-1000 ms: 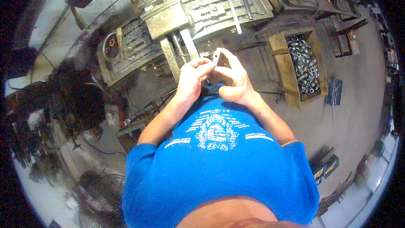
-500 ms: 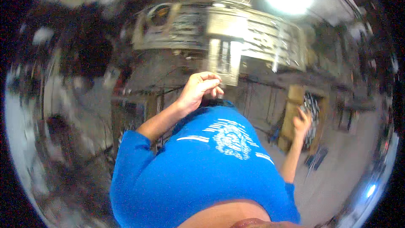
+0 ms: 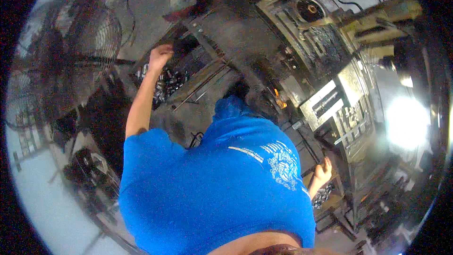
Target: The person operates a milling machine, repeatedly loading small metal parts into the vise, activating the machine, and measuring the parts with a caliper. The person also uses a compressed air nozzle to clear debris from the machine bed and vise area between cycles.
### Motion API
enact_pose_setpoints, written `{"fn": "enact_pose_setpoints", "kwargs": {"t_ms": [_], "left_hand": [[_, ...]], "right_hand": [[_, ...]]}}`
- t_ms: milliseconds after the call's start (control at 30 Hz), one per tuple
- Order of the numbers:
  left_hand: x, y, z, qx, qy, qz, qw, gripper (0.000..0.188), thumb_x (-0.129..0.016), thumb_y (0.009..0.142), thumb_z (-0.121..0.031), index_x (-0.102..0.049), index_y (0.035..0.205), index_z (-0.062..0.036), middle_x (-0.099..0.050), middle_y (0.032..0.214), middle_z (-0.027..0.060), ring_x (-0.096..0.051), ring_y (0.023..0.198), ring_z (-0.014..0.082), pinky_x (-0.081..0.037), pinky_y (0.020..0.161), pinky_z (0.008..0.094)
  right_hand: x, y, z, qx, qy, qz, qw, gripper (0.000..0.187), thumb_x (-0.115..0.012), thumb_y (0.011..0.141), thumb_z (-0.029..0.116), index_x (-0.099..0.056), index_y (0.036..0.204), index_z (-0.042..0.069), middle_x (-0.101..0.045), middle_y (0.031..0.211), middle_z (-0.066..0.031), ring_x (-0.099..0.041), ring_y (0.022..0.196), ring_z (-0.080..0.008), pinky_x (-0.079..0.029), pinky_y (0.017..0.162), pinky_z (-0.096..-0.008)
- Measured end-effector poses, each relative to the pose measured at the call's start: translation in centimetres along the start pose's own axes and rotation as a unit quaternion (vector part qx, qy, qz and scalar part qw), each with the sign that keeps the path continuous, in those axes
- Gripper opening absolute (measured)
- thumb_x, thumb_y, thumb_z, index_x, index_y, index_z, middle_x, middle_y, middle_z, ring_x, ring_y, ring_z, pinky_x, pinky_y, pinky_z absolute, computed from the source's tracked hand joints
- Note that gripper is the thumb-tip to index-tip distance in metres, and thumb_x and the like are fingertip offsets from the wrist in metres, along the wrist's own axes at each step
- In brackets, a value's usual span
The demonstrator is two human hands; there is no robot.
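My left hand [image 3: 161, 57] is stretched out to the far left, its fingers curled closed. Whether anything small sits inside them is hidden. Just beyond and below it, a heap of small shiny metal parts [image 3: 171, 84] lies in a dark framed bin [image 3: 204, 76]. My right hand [image 3: 322, 173] hangs low at my right side, fingers loosely extended, with nothing visible in it. Beside that hand is another pile of small metal parts [image 3: 322, 196] in a box, partly covered by my wrist.
A large greasy machine [image 3: 306, 33] with a round dark wheel [image 3: 310, 9] stands at front right. Attached to it is a light metal plate with a slotted block [image 3: 326, 103]. A caged fan [image 3: 106, 33] is at the left. An orange-handled item [image 3: 279, 98] lies near the machine.
My body has turned left, so the machine has swung from straight ahead to the right. My left hand has gone from before the machine to over the left bin. My right hand appears lower.
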State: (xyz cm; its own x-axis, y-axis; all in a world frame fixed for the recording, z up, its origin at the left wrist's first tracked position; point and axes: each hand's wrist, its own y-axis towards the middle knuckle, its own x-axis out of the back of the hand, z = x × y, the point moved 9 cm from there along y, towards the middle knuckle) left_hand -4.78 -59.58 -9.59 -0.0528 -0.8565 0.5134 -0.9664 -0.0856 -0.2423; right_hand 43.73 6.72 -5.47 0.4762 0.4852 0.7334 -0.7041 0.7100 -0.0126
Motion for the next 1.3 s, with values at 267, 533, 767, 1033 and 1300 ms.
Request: {"fn": "enact_pose_setpoints", "kwargs": {"t_ms": [267, 533, 767, 1033, 1300], "left_hand": [[-6.3, -3.4, 5.6, -0.003, 0.472, 0.148, 0.869, 0.028, -0.060, 0.068, -0.015, -0.064, 0.095, -0.0074, -0.062, 0.096, 0.0161, -0.060, 0.092, 0.0284, -0.050, 0.076, 0.0380], [-8.8, -4.9, 7.7, -0.122, 0.610, 0.289, 0.728, 0.019, -0.063, 0.063, -0.005, -0.064, 0.081, -0.0019, -0.062, 0.090, 0.0158, -0.062, 0.085, 0.0315, -0.051, 0.071, 0.0411], [-8.6, -5.0, 8.2, -0.160, 0.613, 0.278, 0.722, 0.026, -0.061, 0.061, -0.006, -0.060, 0.086, 0.0001, -0.061, 0.089, 0.0189, -0.060, 0.084, 0.0326, -0.049, 0.071, 0.0432], [-7.3, -3.7, -6.2, 0.073, -0.231, 0.102, 0.965, 0.044, -0.065, 0.076, -0.021, -0.054, 0.110, 0.0047, -0.060, 0.096, 0.0095, -0.059, 0.083, 0.0188, -0.047, 0.075, 0.0300], [-28.0, -15.5, -27.8, -0.140, -0.258, 0.550, 0.782, 0.029, -0.060, 0.081, -0.010, -0.054, 0.109, -0.0016, -0.061, 0.089, 0.0055, -0.058, 0.081, 0.0126, -0.046, 0.073, 0.0248]], "right_hand": [[-3.8, 3.1, 4.4, -0.071, 0.135, 0.103, 0.983, 0.052, -0.049, 0.064, -0.010, -0.058, 0.114, 0.003, -0.055, 0.072, -0.0012, -0.047, 0.059, -0.0081, -0.040, 0.053, -0.0209], [-4.2, 2.1, 4.9, -0.144, 0.138, 0.135, 0.971, 0.049, -0.052, 0.065, -0.008, -0.059, 0.112, 0.004, -0.059, 0.077, -0.0031, -0.053, 0.065, -0.0103, -0.044, 0.060, -0.0216], [-4.5, -0.3, 1.9, -0.169, 0.169, 0.104, 0.965, 0.045, -0.055, 0.064, -0.004, -0.060, 0.109, 0.001, -0.061, 0.079, -0.0042, -0.055, 0.071, -0.0105, -0.045, 0.066, -0.0235], [0.0, -2.1, 6.3, -0.129, 0.154, 0.052, 0.978, 0.046, -0.047, 0.064, -0.007, -0.059, 0.108, -0.002, -0.062, 0.086, -0.0068, -0.057, 0.074, -0.0123, -0.046, 0.068, -0.0240], [-4.4, 4.6, 30.6, 0.251, 0.060, 0.121, 0.959, 0.052, -0.054, 0.053, -0.002, -0.060, 0.104, 0.001, -0.061, 0.102, -0.0139, -0.059, 0.095, -0.0258, -0.044, 0.085, -0.0319]]}}
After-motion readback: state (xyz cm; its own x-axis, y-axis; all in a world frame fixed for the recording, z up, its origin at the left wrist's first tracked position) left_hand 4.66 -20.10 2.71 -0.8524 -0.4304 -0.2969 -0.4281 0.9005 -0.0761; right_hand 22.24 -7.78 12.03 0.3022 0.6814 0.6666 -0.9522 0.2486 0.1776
